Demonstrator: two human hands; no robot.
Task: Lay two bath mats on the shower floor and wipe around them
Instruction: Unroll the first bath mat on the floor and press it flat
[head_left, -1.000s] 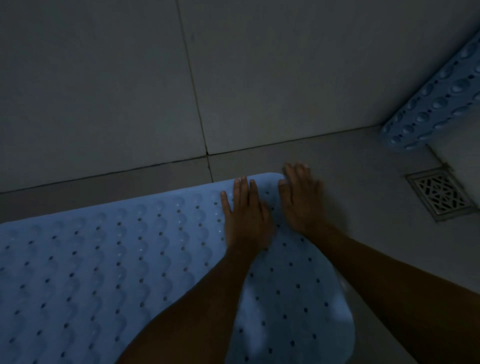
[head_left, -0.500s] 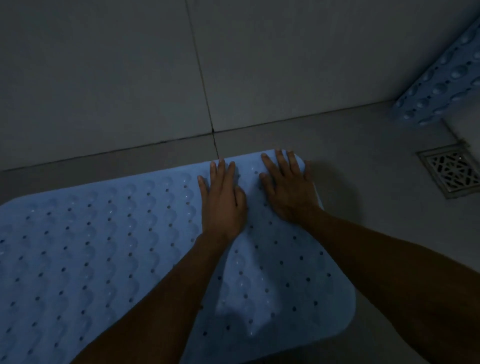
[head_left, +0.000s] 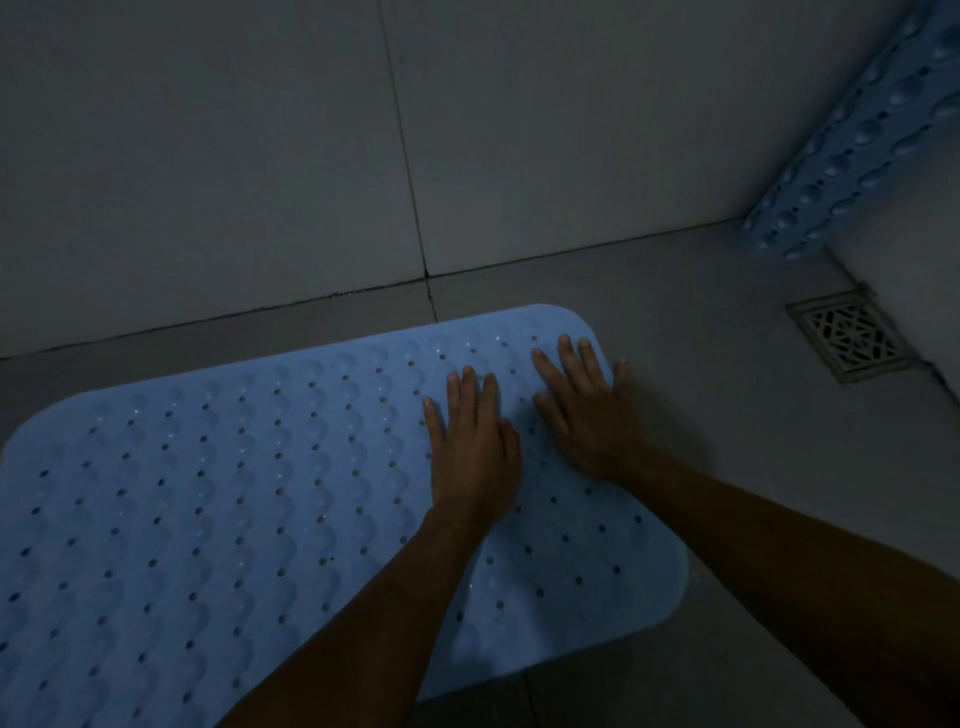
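Bath mat (head_left: 218, 499), light blue and perforated, is shown laid flat on the shower floor (head_left: 727, 415), with its far long edge running near and roughly parallel to the foot of the tiled wall (head_left: 260, 156). Its long axis is directed from the lower left of the view toward the right, where the rounded short end points in the direction of the floor drain (head_left: 849, 335); the drain is left uncovered, well apart from that end. Both hands are placed palm-down on the mat near its far right corner. The left hand (head_left: 475, 452) is spread flat with straight fingers, nothing being grasped; the right hand (head_left: 584, 413) is likewise released and flat, its outermost fingertip lying at or just past the mat's right edge. This flat pressing is judged to serve to seat the underside against the floor and to smooth that end, so that the mat does not slide. A pale, slightly raised patch is seen toward the near right corner, which may not yet be fully pressed down. A second bath mat (head_left: 857, 140), of the same blue, is seen leaning tilted in the far right corner, its lower end resting at the floor; it has not yet been laid. No cloth for wiping is visible.
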